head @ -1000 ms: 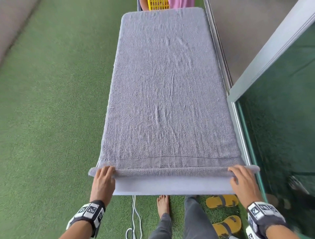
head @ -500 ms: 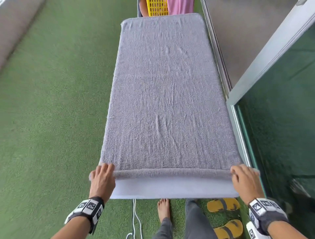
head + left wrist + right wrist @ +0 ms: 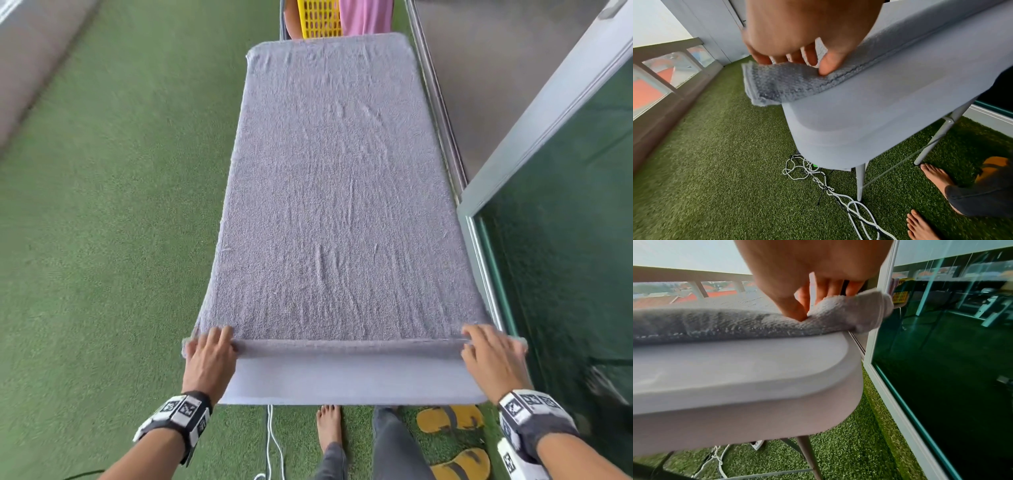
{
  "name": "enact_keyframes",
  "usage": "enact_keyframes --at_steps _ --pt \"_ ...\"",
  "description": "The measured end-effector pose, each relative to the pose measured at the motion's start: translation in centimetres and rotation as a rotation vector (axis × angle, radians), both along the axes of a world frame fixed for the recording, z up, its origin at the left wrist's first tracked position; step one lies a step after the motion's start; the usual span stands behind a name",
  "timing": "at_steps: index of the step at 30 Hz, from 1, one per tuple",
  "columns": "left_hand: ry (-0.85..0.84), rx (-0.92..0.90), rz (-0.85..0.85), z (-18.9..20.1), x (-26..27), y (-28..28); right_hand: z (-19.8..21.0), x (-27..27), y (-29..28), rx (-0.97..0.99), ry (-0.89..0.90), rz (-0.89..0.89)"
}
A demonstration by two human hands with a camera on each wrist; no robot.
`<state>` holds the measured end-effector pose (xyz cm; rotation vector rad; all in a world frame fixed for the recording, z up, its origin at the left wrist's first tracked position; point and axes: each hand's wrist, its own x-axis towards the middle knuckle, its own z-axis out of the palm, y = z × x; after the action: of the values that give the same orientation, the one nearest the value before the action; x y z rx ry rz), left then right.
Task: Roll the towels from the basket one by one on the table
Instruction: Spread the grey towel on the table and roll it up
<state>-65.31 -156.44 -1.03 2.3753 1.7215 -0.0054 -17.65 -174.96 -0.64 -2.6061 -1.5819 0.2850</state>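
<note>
A grey terry towel [image 3: 337, 192] lies flat along a narrow white counter [image 3: 346, 383], its near edge turned over into a thin first roll that overhangs both sides. The left hand [image 3: 209, 359] pinches the roll's left end between thumb and curled fingers; the right hand [image 3: 493, 359] grips the right end likewise. Past the towel's far end stand a yellow basket [image 3: 320, 19] and pink cloth [image 3: 366, 15]. White cables [image 3: 818, 177] tangle on green artificial turf [image 3: 102, 222] below; yellow sandals [image 3: 452, 419] sit beside bare feet, glass panels to the right.
</note>
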Motion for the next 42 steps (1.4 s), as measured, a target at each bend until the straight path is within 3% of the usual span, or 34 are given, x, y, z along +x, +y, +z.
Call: enact_keyframes --at_steps 2,5,10,15,19,22,29,33,36,40,42 --pt "-0.001 0.047 -0.035 -0.1 0.3 0.2 -0.4 -0.3 0.1 0.045 -0.012 0.028" --pt "-0.081 0.005 -0.139 0.0 0.9 -0.3 -1.3 -0.9 -0.4 -0.061 0.081 0.124" --pt "-0.139 -0.026 -0.107 -0.1 0.8 0.1 -1.3 -0.7 -0.2 -0.027 0.140 0.041" --pt "-0.068 -0.038 -0.106 0.4 0.9 0.4 -0.3 -0.4 0.5 -0.058 0.052 0.064" --pt "-0.033 0.048 -0.037 0.5 1.4 0.8 0.0 -0.2 0.5 0.045 -0.038 0.079" --pt "-0.071 0.043 -0.116 0.3 1.9 0.6 0.0 -1.0 0.6 0.007 0.023 0.142" --pt "-0.054 -0.019 -0.110 0.2 2.0 1.2 -0.7 -0.1 1.2 -0.060 0.143 0.056" --pt "-0.033 -0.081 -0.110 0.6 2.1 1.5 -0.1 0.0 1.6 -0.083 0.033 0.069" --pt "-0.032 -0.097 -0.097 0.6 2.0 1.7 0.1 0.0 1.8 -0.157 0.047 0.080" --pt "-0.013 0.019 -0.067 1.1 2.1 2.0 -0.1 0.0 1.6 -0.004 0.004 0.043" --pt "-0.010 0.024 -0.119 1.0 2.2 1.7 -0.3 -0.3 1.3 -0.057 0.045 0.079"
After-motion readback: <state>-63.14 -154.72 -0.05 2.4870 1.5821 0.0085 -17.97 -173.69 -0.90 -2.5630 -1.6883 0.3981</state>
